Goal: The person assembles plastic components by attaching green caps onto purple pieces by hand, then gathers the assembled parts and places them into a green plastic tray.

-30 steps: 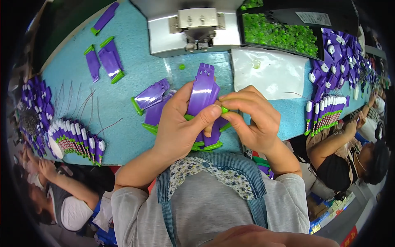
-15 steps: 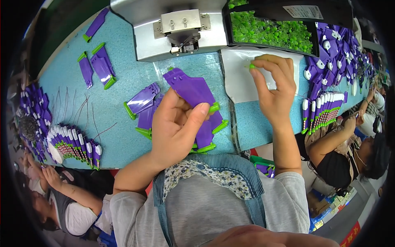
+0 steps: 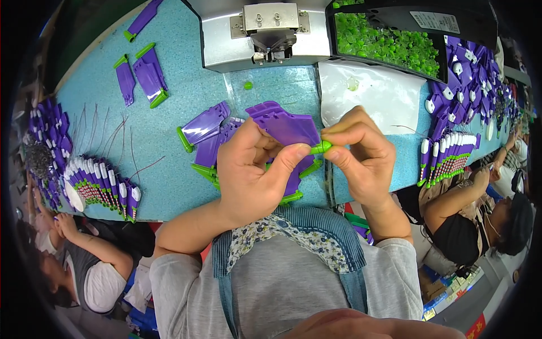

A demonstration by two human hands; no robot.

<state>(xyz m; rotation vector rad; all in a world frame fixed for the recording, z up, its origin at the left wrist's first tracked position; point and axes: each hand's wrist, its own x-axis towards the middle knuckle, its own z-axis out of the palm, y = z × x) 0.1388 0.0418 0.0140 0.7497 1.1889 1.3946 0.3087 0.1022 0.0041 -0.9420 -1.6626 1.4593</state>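
Note:
My left hand [image 3: 248, 169] grips a flat purple plastic panel [image 3: 287, 127], thumb pressed over its lower right end. A green strip runs along that end. At the strip's outer tip, my right hand [image 3: 364, 161] pinches a small green cap [image 3: 326, 146] between thumb and fingers. The cap touches the strip; whether it is seated cannot be made out. Beneath my left hand lie several similar purple panels [image 3: 204, 125] with green ends, partly hidden by it.
Ahead stands a metal machine [image 3: 268, 52]. Right of it, a black bin [image 3: 389, 11] holds many small green pieces, above a white sheet [image 3: 395, 107]. One green piece [image 3: 248, 86] lies loose. Purple assemblies sit in rows [image 3: 99, 195] at left and right. Co-workers sit on both sides.
My right hand has come down and left, bringing the small green piece to the panel's green end. The panel has tilted and shifted slightly right. The whole view has shifted a little.

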